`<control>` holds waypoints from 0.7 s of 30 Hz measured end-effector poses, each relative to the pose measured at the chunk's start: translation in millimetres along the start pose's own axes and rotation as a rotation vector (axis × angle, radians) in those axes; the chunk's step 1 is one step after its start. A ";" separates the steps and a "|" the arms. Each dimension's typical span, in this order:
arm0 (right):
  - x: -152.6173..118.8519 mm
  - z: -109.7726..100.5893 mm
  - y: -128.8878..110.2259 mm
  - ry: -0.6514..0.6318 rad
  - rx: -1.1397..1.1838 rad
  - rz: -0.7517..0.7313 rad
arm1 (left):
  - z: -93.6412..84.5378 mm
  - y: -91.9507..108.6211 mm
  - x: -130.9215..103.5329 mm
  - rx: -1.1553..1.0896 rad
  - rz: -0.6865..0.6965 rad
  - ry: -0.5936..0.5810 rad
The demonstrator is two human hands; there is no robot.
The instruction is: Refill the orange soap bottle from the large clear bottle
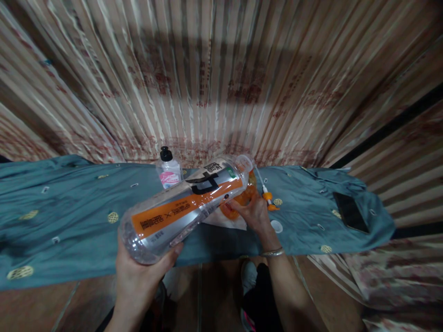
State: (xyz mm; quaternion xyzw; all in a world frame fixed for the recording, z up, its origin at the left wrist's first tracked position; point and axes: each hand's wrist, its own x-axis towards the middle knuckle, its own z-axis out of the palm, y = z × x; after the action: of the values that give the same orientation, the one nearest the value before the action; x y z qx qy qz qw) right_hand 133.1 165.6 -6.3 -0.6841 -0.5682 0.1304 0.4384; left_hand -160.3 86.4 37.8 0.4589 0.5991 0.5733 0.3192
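Observation:
My left hand (pixel 143 274) is wrapped around the base of a large clear plastic bottle (pixel 187 203) with a silver and orange label. That bottle lies tilted to the right, its uncapped mouth at the top of a translucent orange bottle (pixel 247 196). Around the orange bottle my right hand (pixel 254 214) is closed, with a bangle on the wrist; part of that bottle is hidden behind the big one. A white sheet (pixel 224 222) lies under it. Just right of my right hand are a pump top (pixel 268 198) with an orange head and a white round cap (pixel 276 226).
A clear bottle with a black cap and pink label (pixel 169 173) stands behind the big bottle. At the right lies a dark phone (pixel 350 212). A green pineapple-print cloth (pixel 83 193) covers the narrow table, with a striped curtain (pixel 207 92) right behind.

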 end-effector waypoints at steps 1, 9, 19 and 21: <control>0.1 0.1 0.1 0.002 -0.002 -0.001 | 0.1 0.4 0.3 0.006 0.006 0.001; -0.4 -0.2 -2.2 0.000 -0.005 0.014 | -0.2 5.1 0.5 0.004 -0.014 0.004; -1.6 0.5 -2.2 0.019 0.005 0.004 | 1.6 4.7 -1.1 -0.008 -0.009 0.031; -1.4 1.4 -0.7 0.020 -0.003 0.016 | 0.8 3.5 -1.0 -0.003 -0.004 0.031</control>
State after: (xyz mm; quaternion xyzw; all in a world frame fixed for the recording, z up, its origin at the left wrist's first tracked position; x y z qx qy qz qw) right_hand 131.2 165.0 -7.0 -0.6906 -0.5582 0.1263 0.4422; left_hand -158.6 85.6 41.0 0.4483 0.6039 0.5805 0.3119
